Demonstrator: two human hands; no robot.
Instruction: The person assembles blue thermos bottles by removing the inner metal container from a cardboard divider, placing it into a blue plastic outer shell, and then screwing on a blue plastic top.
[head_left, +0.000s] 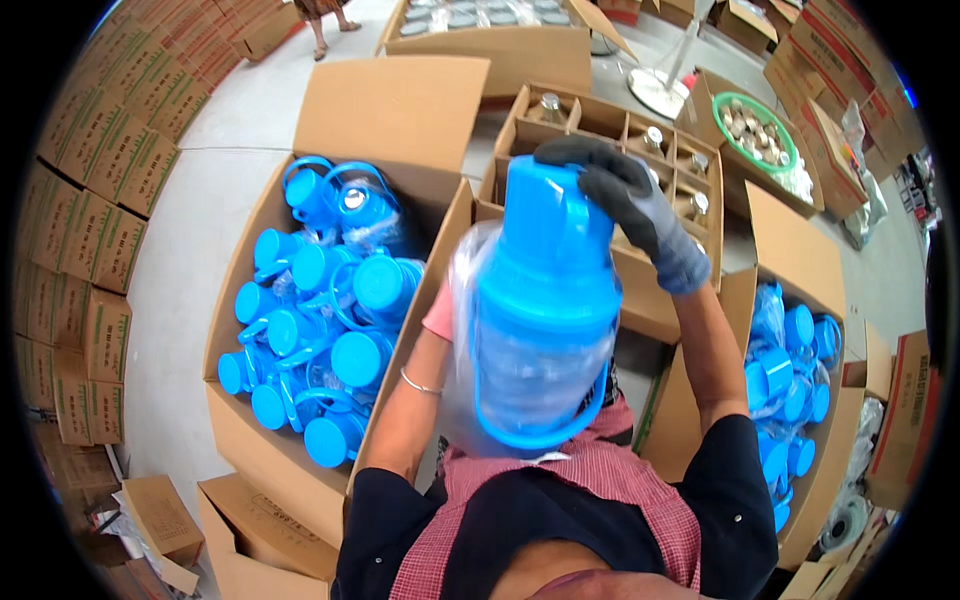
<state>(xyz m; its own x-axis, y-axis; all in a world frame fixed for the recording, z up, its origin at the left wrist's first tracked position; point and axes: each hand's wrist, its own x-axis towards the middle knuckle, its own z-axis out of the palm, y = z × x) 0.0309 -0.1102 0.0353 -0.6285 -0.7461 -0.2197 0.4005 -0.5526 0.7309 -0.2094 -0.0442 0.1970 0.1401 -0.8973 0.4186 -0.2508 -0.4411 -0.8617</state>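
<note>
The right hand, in a dark-grey coated glove with a blue-grey cuff (640, 205), has its fingers bent over the top of a large bright-blue plastic jug (545, 300), gripping its narrow upper end. The left hand, in a pink glove (440, 315), is mostly hidden behind the jug's left side; I cannot tell how its fingers are set. The jug is held up in front of the person's chest, apart from the cartons, with clear plastic film (468, 275) along its left side and a thin blue loop handle (540, 441) curving round its lower part.

As a judgement, the step in hand is steadying the wrapped jug between both hands. The next move calls for firm support from below, as film could slide under the gloves.

Just left of the jug is an open brown cardboard carton (385, 95) filled with blue lidded plastic jugs (325, 265); on the right, another open brown carton (800, 240) holds similar blue pieces (790, 375). Beyond the jug, a divided cardboard box (590, 105) holds silver-topped bottles (550, 108). Farther right, a round green plastic basin (724, 130) holds small pale pieces (757, 132).
</note>
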